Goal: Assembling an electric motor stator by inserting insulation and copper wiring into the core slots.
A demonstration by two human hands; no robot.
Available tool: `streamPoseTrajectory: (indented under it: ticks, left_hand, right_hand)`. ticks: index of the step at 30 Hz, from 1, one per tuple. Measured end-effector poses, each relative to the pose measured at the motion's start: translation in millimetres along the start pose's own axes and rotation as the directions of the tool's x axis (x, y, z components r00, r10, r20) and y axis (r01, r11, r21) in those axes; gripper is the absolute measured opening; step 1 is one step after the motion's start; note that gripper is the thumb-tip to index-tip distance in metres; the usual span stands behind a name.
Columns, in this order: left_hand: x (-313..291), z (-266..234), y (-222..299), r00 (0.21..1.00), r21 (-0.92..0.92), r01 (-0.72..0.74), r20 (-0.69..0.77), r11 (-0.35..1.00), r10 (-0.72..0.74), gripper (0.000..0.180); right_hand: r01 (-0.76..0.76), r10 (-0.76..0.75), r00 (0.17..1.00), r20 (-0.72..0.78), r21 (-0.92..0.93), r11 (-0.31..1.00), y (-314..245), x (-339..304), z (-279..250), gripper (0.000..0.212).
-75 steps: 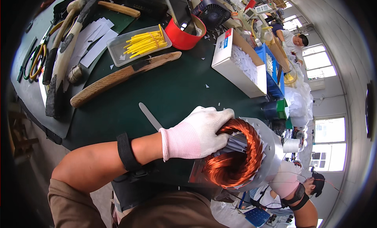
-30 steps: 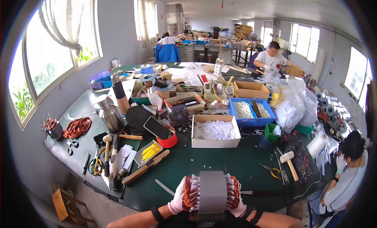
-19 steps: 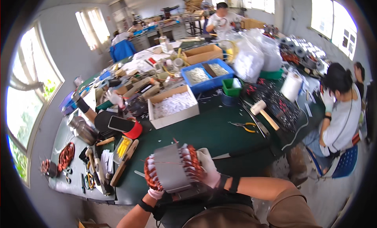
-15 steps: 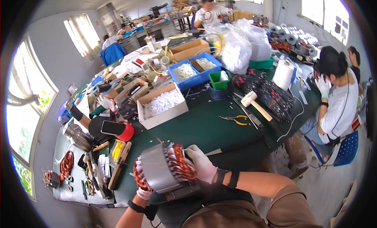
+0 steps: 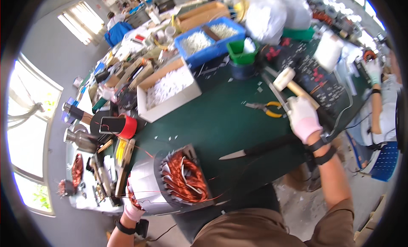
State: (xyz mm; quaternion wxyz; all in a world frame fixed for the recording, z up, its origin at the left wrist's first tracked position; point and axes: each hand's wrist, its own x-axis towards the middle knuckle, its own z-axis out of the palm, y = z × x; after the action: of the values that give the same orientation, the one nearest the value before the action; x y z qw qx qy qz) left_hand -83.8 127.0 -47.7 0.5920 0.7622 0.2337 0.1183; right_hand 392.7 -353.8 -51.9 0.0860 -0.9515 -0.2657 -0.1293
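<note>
At the near edge of the dark green table [image 5: 212,123], left of our middle, lies a grey metal cylinder packed with copper coils [image 5: 151,188], its open right end facing us at a slant. Loops of reddish wire and a white cord [image 5: 184,164] fill that end, ringed by pale slot liners, and thin loose strands trail out across the front. We judge it heavy and stiff, with a smooth outer wall that could slip against a glove. The coils should give a little and scratch easily, and the loose strands bend at a touch, so we would take hold around the bare metal wall.

Our gloved left hand [image 5: 133,209] is against the far left end; its fingers are hidden, so we cannot tell how tightly they close. Our gloved right hand [image 5: 302,118] is well apart, reaching rightward over the table with fingers bent at a long slim metal tool [image 5: 275,88]; we cannot tell whether it grips it.

Between the hands lies a pointed knife with a black handle [image 5: 261,149]. Beyond it come yellow-handled pliers [image 5: 272,108], a pale-headed wooden mallet [image 5: 284,79], a white cardboard box of paper pieces [image 5: 198,93] and a blue plastic tray [image 5: 206,59].
</note>
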Motion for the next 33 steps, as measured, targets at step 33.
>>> streamPoseTrajectory:
  ticks: [33]
  left_hand:
    - [-13.2,-108.1,20.3,0.961,0.31,0.275,-0.085,0.91,-0.262,0.054]
  right_hand:
    - [0.342,-0.504,0.863,0.039,0.689,0.639,-125.4,-37.7,-24.0,0.03]
